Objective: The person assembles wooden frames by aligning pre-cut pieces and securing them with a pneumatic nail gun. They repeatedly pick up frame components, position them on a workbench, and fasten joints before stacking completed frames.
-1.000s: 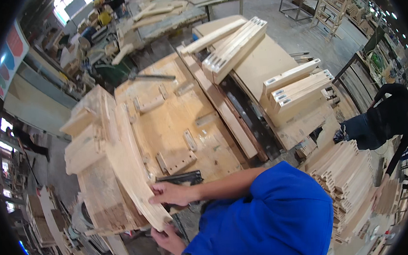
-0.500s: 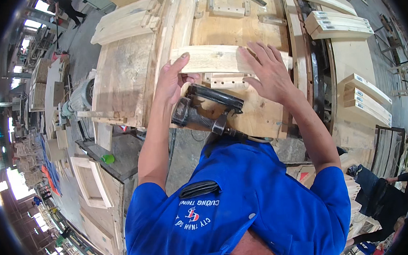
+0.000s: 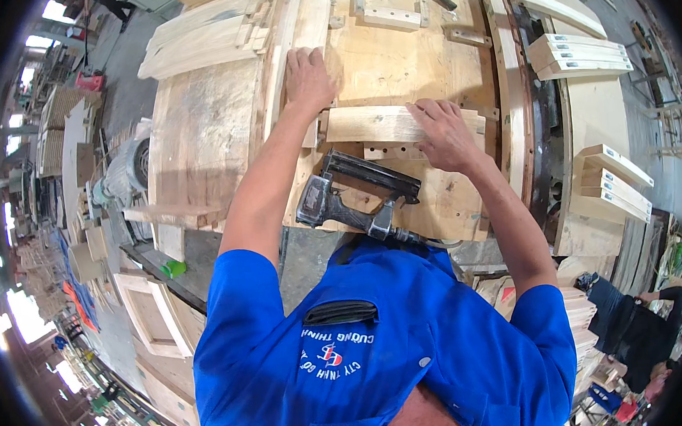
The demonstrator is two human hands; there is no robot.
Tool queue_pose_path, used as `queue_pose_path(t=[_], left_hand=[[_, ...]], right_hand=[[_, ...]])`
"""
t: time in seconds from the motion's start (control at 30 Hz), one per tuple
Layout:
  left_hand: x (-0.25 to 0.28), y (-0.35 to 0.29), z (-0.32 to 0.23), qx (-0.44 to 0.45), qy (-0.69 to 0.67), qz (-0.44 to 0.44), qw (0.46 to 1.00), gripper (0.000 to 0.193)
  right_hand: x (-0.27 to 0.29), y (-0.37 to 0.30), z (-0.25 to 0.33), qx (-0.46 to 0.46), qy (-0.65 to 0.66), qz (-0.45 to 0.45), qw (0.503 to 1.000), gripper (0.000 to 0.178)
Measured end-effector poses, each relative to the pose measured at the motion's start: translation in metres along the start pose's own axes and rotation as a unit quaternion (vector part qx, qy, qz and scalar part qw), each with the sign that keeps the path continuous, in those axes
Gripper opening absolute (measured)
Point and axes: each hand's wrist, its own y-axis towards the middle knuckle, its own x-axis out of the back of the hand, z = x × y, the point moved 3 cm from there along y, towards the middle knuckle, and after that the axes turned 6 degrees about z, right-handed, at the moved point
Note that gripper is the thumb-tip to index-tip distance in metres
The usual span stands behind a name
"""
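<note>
A short pale wooden slat (image 3: pixel 374 123) lies crosswise on the plywood workbench (image 3: pixel 395 69). My right hand (image 3: pixel 450 137) grips its right end, fingers over the far edge. Further left, my left hand (image 3: pixel 309 80) has its fingers closed over the near end of a longer pale board (image 3: pixel 314 18) that runs away from me. Close to my body, a black and grey nail gun (image 3: pixel 359 196) rests on its side at the bench's front. Just behind it, a drilled wooden block (image 3: pixel 392 151) shows partly from under the slat.
Stacked boards (image 3: pixel 201 34) lie at the far left of the bench. Wooden bundles (image 3: pixel 581 54) stand on the right, beyond a dark rail (image 3: pixel 538 123). Small blocks (image 3: pixel 391 17) are fixed to the bench top. A motor (image 3: pixel 126 167) sits at left; another person (image 3: pixel 637 324) is at lower right.
My left hand has let go of the slat's left end and moved away to the longer board. The slat now lies lower, nearer me, with my right hand closed on its right end.
</note>
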Motion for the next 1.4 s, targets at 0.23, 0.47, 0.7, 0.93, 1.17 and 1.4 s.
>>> queue_pose_path(t=[0.23,0.47,0.7,0.93,1.17,1.4], left_hand=[[-0.03,0.03,0.016,-0.039,-0.067,-0.026,0.997,0.077],[-0.03,0.042,0.018,-0.058,-0.104,-0.034,0.992,0.078],[-0.034,0.043,0.018,-0.071,-0.129,-0.051,0.988,0.076],[-0.036,0.041,0.017,-0.065,-0.15,-0.05,0.985,0.074],[-0.034,0.038,0.015,-0.047,-0.157,-0.035,0.986,0.073],[-0.031,0.038,0.014,-0.05,-0.154,-0.035,0.986,0.076]], right_hand=[[-0.012,0.01,-0.012,0.03,0.061,-0.005,0.998,0.072],[-0.011,0.019,-0.021,0.041,0.07,0.014,0.997,0.077],[-0.015,0.025,-0.032,0.063,0.079,0.006,0.995,0.077],[-0.009,0.026,-0.022,0.027,0.095,0.022,0.995,0.075],[-0.024,0.025,-0.02,0.013,0.104,-0.007,0.994,0.073],[-0.027,0.03,-0.025,0.017,0.1,-0.015,0.995,0.072]])
